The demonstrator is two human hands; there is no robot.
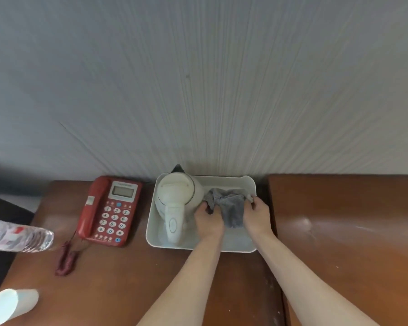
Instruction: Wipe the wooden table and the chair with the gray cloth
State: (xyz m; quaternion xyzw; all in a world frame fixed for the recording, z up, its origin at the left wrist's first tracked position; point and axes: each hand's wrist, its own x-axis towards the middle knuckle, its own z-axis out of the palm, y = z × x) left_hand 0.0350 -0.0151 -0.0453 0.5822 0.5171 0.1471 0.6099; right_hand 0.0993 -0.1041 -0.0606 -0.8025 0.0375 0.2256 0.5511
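Observation:
The gray cloth lies crumpled in the right half of a white tray on the wooden table. My left hand grips the cloth's left edge, close beside the kettle. My right hand holds the cloth's right edge near the tray's right wall. Both forearms reach in from the bottom of the view. No chair is in view.
A white electric kettle stands in the tray's left half. A red telephone sits left of the tray, its coiled cord trailing forward. A plastic water bottle and a paper cup are at the left. Another brown surface adjoins on the right; a gray wall stands behind.

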